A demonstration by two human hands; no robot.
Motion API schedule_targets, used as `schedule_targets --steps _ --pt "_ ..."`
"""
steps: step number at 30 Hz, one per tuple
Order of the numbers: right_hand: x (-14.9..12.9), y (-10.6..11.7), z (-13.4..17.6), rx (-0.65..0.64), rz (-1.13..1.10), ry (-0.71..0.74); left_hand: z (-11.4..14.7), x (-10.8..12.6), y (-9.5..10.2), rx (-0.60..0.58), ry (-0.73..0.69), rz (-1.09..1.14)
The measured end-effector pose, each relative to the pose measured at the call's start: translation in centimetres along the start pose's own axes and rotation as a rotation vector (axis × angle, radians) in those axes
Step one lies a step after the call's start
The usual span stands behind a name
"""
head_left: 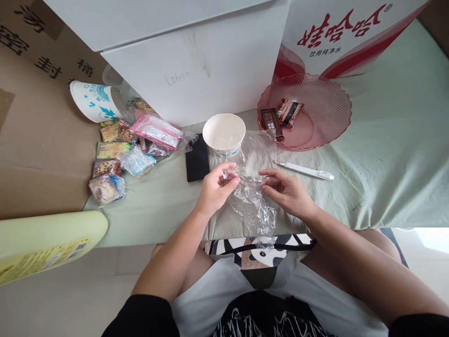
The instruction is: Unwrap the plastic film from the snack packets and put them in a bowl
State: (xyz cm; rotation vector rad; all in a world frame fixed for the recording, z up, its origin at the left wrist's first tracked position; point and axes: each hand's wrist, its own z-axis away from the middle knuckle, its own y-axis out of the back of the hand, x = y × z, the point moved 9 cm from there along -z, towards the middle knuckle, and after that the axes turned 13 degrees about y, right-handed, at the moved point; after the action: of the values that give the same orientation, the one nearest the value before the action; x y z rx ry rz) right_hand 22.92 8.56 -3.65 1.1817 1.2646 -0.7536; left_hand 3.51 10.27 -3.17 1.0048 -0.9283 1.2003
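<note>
A crinkled clear plastic bag is stretched between my two hands and hangs over the table's front edge. My left hand pinches its left side, with thumb and curled fingers on the film. On the other side my right hand grips the film between thumb and bent fingers, its index finger held out straight. Just beyond my left hand stands a white paper bowl, upright and with nothing visible inside. A black phone lies beside the bowl. To the right of my right hand rests a white utility knife.
A pink ribbed bowl holds a few wrapped snacks. More packaged snacks lie piled at left by a tipped paper tub. White boxes stand behind, a cardboard carton and a yellow container at left.
</note>
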Motion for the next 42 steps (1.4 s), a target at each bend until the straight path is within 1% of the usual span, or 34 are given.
schedule_targets --steps 2,4,7,9,11,14,18,20,22,25,27,30,32,34,36,38,39,40,42 --pt "0.1 0.0 0.0 -0.006 0.011 -0.011 0.0 0.2 0.0 0.024 -0.031 -0.078" --pt "0.3 -0.1 0.0 -0.007 0.017 -0.024 0.1 0.4 -0.2 0.021 -0.060 -0.151" --pt "0.3 -0.1 0.0 -0.012 0.026 -0.033 0.3 0.7 -0.4 0.012 -0.090 -0.201" --pt "0.1 0.0 0.0 -0.016 0.053 -0.021 0.3 1.0 -0.3 0.034 -0.123 -0.221" --pt "-0.4 0.1 -0.1 -0.019 0.111 0.015 0.4 1.5 -0.1 0.057 -0.166 -0.246" --pt "-1.3 0.2 -0.3 -0.020 0.226 0.105 0.5 2.2 -0.1 0.072 -0.227 -0.288" --pt "-1.8 0.3 -0.4 -0.013 0.331 0.195 0.8 2.5 0.0 0.098 -0.290 -0.332" --pt "-2.1 0.6 -0.3 0.024 0.386 0.247 0.9 2.6 0.1 0.121 -0.319 -0.352" --pt "-2.6 1.0 -0.1 0.089 0.450 0.309 1.0 2.6 0.2 0.146 -0.349 -0.376" --pt "-3.1 1.5 0.1 0.178 0.521 0.357 1.1 2.5 0.2 0.179 -0.379 -0.423" --pt "-3.1 1.5 0.1 0.173 0.525 0.371 1.2 2.4 0.3 0.204 -0.395 -0.450" --pt "-3.3 1.0 -0.1 0.099 0.482 0.404 1.3 2.5 0.5 0.235 -0.411 -0.466" --pt "-3.3 0.7 -0.2 0.046 0.438 0.389 1.3 2.6 0.5 0.235 -0.405 -0.458" --pt "-2.9 0.5 -0.3 0.007 0.396 0.318 1.2 2.6 0.4 0.200 -0.377 -0.433" --pt "-2.1 0.5 -0.3 -0.015 0.337 0.191 1.0 2.5 -0.1 0.112 -0.319 -0.386" --pt "-1.2 0.4 -0.1 -0.025 0.218 0.059 0.7 2.1 -0.7 0.011 -0.243 -0.318" --pt "-0.8 0.3 0.0 -0.020 0.150 0.010 0.6 2.0 -0.8 -0.013 -0.213 -0.285" --pt "-0.6 0.3 0.1 -0.006 0.093 -0.020 0.5 1.9 -0.7 -0.015 -0.193 -0.259" --pt "-0.5 0.6 -0.1 0.038 0.052 -0.026 0.4 1.9 -0.2 0.025 -0.178 -0.232"
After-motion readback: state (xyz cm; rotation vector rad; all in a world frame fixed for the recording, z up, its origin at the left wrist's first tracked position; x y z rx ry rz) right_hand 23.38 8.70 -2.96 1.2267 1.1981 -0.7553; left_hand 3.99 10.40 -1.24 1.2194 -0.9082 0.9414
